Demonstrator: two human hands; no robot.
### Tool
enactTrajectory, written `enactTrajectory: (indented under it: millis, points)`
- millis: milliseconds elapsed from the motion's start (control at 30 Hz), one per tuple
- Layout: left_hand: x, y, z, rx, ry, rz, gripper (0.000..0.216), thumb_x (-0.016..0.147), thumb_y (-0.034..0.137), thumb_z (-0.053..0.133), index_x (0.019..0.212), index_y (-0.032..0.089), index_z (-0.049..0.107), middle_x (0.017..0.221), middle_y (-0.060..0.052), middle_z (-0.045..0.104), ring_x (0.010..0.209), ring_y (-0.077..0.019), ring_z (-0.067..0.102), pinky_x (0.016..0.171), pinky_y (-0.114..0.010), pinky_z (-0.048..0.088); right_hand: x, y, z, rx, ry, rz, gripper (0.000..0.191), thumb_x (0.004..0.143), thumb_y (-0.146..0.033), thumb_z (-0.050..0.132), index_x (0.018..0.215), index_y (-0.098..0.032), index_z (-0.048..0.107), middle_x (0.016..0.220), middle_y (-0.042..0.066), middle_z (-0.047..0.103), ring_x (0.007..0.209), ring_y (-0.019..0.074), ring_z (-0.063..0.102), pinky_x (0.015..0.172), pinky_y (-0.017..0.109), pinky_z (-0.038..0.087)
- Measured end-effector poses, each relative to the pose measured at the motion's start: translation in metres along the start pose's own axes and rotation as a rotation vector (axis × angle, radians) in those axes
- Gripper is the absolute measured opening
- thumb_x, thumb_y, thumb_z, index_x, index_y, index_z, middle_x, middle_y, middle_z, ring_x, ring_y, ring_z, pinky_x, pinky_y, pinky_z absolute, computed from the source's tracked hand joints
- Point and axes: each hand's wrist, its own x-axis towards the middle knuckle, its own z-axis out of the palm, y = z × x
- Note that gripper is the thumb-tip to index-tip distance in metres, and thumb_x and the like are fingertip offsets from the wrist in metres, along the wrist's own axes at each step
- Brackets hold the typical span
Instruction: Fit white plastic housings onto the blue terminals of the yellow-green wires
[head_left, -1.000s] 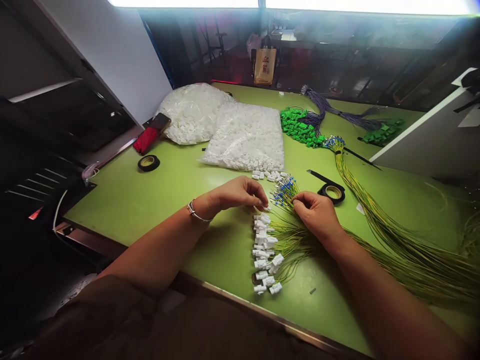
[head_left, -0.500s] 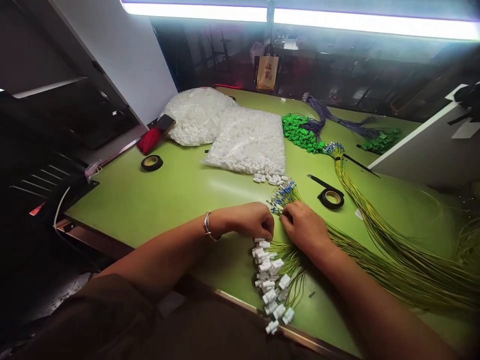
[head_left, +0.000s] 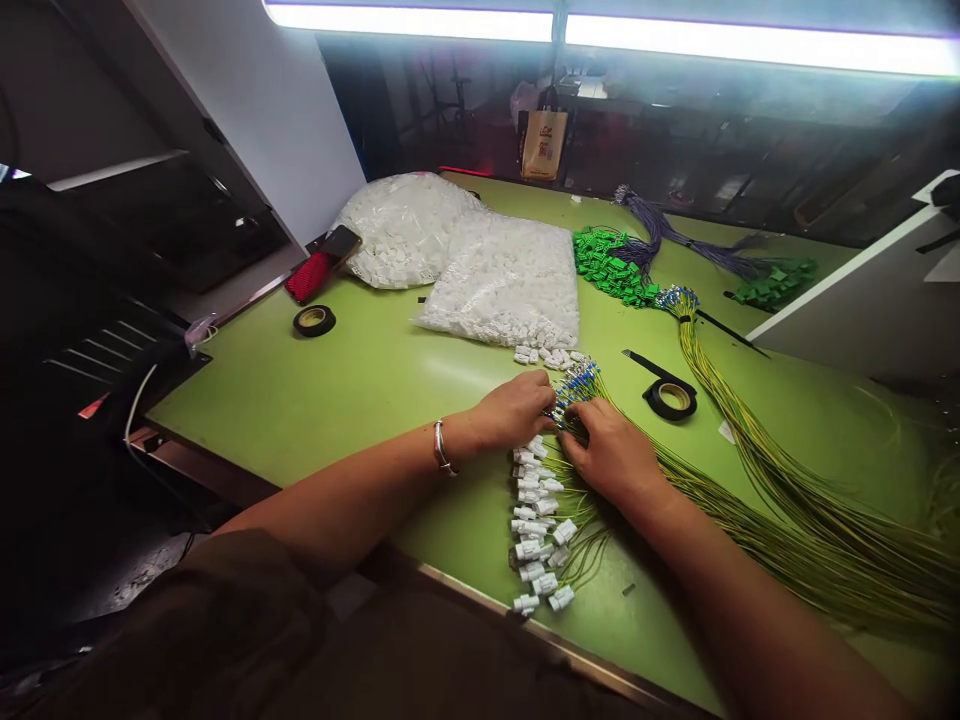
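My left hand (head_left: 517,408), with a silver bangle at the wrist, is closed, its fingertips at the terminal ends of a bundle of yellow-green wires (head_left: 697,500). What it pinches is too small to make out. My right hand (head_left: 619,450) is closed with thumb and fingers on the wires, just behind the blue-sleeved metal terminals (head_left: 581,378). Below both hands, white plug connectors (head_left: 531,525) with yellow-green leads lie in an uneven column towards the table's front edge.
Two clear bags of white connector housings (head_left: 510,285) lie behind, with loose housings (head_left: 551,357) before them. Black tape rolls (head_left: 671,398) sit right and left. Green connectors (head_left: 611,265) on dark wires and another tied yellow-green bundle (head_left: 720,400) lie to the right. A phone (head_left: 341,243) rests at the left.
My left hand has moved up and slightly right, from beside the white connectors to the terminal ends. The connector column has shifted up, away from the table edge. My right hand stays at the wires.
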Motion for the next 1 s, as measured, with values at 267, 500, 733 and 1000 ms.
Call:
enactTrajectory:
  millis: [267, 500, 733, 1000]
  points:
    - [0.003, -0.007, -0.011, -0.299, 0.211, 0.069, 0.008, 0.077, 0.023, 0.064, 0.078, 0.015, 0.064, 0.084, -0.005, 0.057, 0.081, -0.0144, 0.053, 0.077, -0.027, 0.043, 0.003, 0.000, 0.010, 0.100, 0.071, -0.010, 0.014, 0.084, -0.024, 0.050, 0.082, -0.019, 0.062, 0.083, 0.007, 0.059, 0.073, 0.0177, 0.054, 0.062, 0.027, 0.037]
    - [0.009, -0.042, -0.023, -0.502, 0.569, -0.352, 0.014, 0.078, 0.024, 0.059, 0.076, 0.012, 0.065, 0.074, -0.003, 0.063, 0.069, -0.0121, 0.056, 0.068, -0.025, 0.045, 0.009, 0.013, 0.010, 0.730, 0.210, 0.177, 0.017, 0.074, -0.030, 0.057, 0.071, -0.016, 0.065, 0.065, 0.001, 0.059, 0.058, 0.0129, 0.050, 0.056, 0.025, 0.038]
    - [0.016, -0.043, -0.003, -0.079, 0.425, -0.191, 0.015, 0.080, 0.013, 0.055, 0.088, 0.014, 0.069, 0.087, -0.008, 0.061, 0.085, -0.0173, 0.055, 0.083, -0.032, 0.045, 0.007, 0.013, 0.015, 0.593, 0.252, 0.113, 0.014, 0.075, -0.027, 0.055, 0.079, -0.017, 0.065, 0.077, 0.004, 0.065, 0.064, 0.0149, 0.056, 0.062, 0.026, 0.043]
    - [0.021, -0.052, -0.001, 0.001, 0.365, -0.237, 0.013, 0.078, 0.011, 0.057, 0.084, 0.014, 0.068, 0.087, -0.008, 0.059, 0.087, -0.0185, 0.055, 0.083, -0.032, 0.045, 0.007, 0.007, 0.014, 0.108, 0.060, 0.058, 0.017, 0.082, -0.020, 0.047, 0.091, -0.016, 0.061, 0.089, 0.010, 0.064, 0.080, 0.0212, 0.058, 0.070, 0.030, 0.041]
